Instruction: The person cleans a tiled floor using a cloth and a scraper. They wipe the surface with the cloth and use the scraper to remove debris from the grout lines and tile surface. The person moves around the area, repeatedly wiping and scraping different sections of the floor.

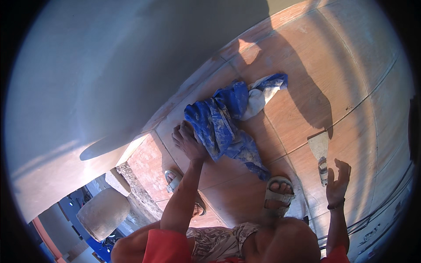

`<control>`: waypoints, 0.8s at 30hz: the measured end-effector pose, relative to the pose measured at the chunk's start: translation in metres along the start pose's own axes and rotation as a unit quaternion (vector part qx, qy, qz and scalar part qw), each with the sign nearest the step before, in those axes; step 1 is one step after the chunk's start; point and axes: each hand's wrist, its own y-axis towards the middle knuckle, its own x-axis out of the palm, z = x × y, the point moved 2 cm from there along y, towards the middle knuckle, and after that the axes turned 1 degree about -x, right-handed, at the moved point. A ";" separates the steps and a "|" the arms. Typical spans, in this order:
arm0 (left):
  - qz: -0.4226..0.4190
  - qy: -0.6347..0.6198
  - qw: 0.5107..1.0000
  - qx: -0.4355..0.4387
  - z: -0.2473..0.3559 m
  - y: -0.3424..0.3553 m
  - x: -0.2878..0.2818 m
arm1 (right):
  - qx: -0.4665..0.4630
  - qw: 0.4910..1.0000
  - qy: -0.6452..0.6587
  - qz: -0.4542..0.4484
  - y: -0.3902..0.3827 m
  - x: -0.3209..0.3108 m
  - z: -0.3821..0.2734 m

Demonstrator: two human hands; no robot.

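Observation:
A crumpled blue cloth (215,120) with whitish smears lies on the tiled floor in front of me, its white and blue end trailing to the far right. My left hand (189,141) is at the cloth's left edge, fingers stretched out and partly in shade; whether they touch the cloth I cannot tell. Off to the right, a putty knife (319,147) with a broad pale blade rests flat on the tiles, blade pointing away from me. Beside its handle is my right hand (338,182), thumb and fingers apart with nothing between them.
A grey wall (101,74) rises along the left, meeting the floor (315,52) at a low tile skirting. My sandalled feet stand close to the cloth. A pale rounded pot (104,214) sits beyond the floor's edge at lower left. Dark cables (372,215) run along the lower right.

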 end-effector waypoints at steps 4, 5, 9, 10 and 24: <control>-0.004 -0.010 1.000 0.003 0.000 -0.001 0.004 | -0.005 0.987 -0.068 -0.147 -0.037 0.006 0.033; -0.011 -0.021 1.000 -0.003 0.004 -0.003 0.009 | -0.058 0.990 -0.058 -0.115 -0.048 0.013 0.054; -0.015 -0.026 0.999 -0.021 0.004 -0.001 0.001 | -0.123 0.982 -0.041 -0.137 -0.053 0.018 0.066; -0.016 -0.029 0.999 -0.026 0.004 -0.003 0.002 | -0.123 0.981 -0.040 -0.142 -0.053 0.015 0.067; -0.024 -0.035 0.999 -0.015 0.006 -0.003 0.009 | -0.161 0.961 0.021 -0.224 0.005 0.018 0.003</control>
